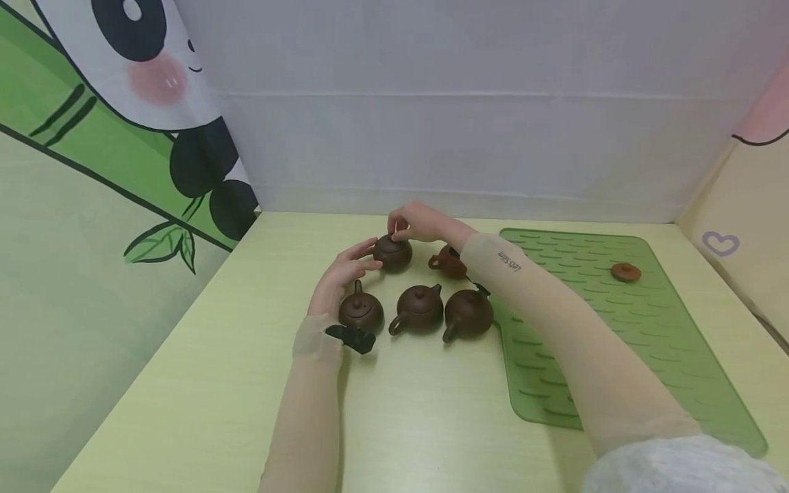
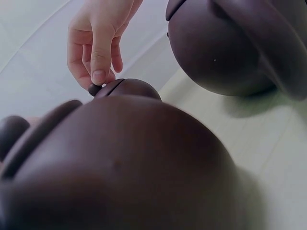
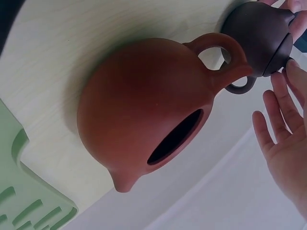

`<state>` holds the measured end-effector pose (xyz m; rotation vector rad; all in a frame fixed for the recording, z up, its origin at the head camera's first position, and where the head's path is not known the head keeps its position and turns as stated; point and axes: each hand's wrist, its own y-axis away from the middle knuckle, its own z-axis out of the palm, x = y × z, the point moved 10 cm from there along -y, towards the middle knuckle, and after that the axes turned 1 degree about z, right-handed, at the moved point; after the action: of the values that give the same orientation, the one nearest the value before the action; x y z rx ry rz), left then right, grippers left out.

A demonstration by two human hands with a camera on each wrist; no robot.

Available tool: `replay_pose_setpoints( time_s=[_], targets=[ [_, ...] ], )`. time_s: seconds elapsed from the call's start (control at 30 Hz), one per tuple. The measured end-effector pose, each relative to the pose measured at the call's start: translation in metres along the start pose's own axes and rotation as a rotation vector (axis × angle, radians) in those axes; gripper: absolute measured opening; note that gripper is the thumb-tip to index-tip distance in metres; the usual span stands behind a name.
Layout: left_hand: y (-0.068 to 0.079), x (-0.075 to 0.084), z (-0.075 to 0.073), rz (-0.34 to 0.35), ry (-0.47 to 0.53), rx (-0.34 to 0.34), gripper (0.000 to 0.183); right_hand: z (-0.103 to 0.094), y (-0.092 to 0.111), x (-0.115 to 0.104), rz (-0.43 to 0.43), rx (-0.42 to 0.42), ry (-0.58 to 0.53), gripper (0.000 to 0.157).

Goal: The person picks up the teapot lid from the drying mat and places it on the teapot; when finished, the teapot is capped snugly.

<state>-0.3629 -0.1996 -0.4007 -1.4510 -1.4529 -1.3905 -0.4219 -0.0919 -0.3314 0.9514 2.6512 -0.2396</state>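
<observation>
At the back of the group stands a dark brown teapot (image 1: 394, 255) with its lid in place. My right hand (image 1: 422, 222) pinches the lid's small round knob (image 2: 94, 89) between thumb and fingers, its other fingers loosely bent. From the left, my left hand (image 1: 346, 270) holds the same pot, thumb and fingers to either side of its spout (image 3: 290, 18). Beside it, under my right wrist, sits a reddish-brown teapot (image 3: 144, 96) without a lid, its round mouth uncovered. A reddish-brown lid (image 1: 626, 272) lies apart on the green mat (image 1: 616, 329).
Three more dark brown lidded teapots stand in front: one (image 1: 361, 311) by my left wrist, one (image 1: 420, 308) in the middle and one (image 1: 468, 313) beside the mat's left edge. A pale cloth wall (image 1: 462, 150) rises behind the table (image 1: 209, 383).
</observation>
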Motion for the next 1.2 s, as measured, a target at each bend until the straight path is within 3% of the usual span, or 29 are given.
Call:
replay_pose_setpoints(
  time_s=[0.3, 0.63, 0.83, 1.2],
  targets=[
    [-0.015, -0.017, -0.005, 0.022, -0.021, 0.037, 0.065, 0.0, 0.001, -0.002, 0.002, -0.01, 0.001, 0.014],
    [-0.004, -0.002, 0.003, 0.005, 0.032, 0.008, 0.067, -0.014, 0.012, 0.005, 0.047, -0.012, -0.016, 0.027],
    [-0.018, -0.015, 0.0, 0.027, 0.015, 0.029, 0.066, -0.029, 0.026, 0.011, 0.033, 0.026, -0.036, 0.027],
    [-0.019, -0.015, 0.001, 0.031, 0.026, 0.022, 0.068, -0.054, 0.056, 0.026, 0.048, 0.086, -0.061, 0.026]
  ],
)
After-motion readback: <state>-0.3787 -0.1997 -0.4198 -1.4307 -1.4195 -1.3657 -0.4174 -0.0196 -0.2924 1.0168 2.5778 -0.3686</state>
